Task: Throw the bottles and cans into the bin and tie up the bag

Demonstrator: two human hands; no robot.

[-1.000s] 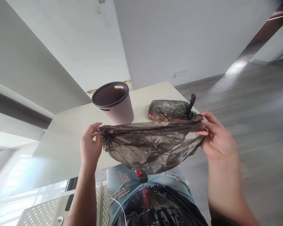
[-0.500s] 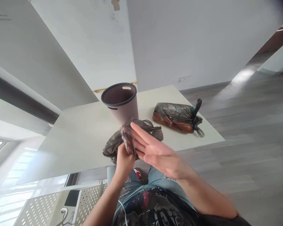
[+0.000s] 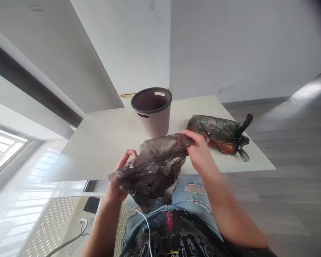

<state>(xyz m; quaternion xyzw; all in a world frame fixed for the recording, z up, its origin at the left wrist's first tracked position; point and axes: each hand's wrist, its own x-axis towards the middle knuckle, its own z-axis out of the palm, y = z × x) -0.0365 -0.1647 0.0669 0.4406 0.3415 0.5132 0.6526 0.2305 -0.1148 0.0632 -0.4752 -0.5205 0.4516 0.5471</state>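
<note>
A thin black plastic bag (image 3: pixel 157 167) is stretched crumpled between my two hands, above the table's near edge. My left hand (image 3: pixel 120 178) grips its left end, partly covered by the film. At the upper right end, my right hand (image 3: pixel 195 146) pinches the bag's edge. Just beyond the bag stands a pinkish trash can (image 3: pixel 156 123) with a dark rim and cut-out handles, upright with its mouth facing up. To the right lies a knotted black bag (image 3: pixel 214 130), filled with something orange-brown that shows through the film.
The white table (image 3: pixel 104 142) carries the can and the filled bag, with walls behind it. Below left is a perforated white basket (image 3: pixel 53 221) holding a dark flat object (image 3: pixel 91 205) and a cable (image 3: pixel 82 228). A white cord (image 3: pixel 147 223) hangs over my shirt.
My right hand has gone from flat and open to gripping the bag. The bag is now lifted and spread wider between both hands. The view has shifted left.
</note>
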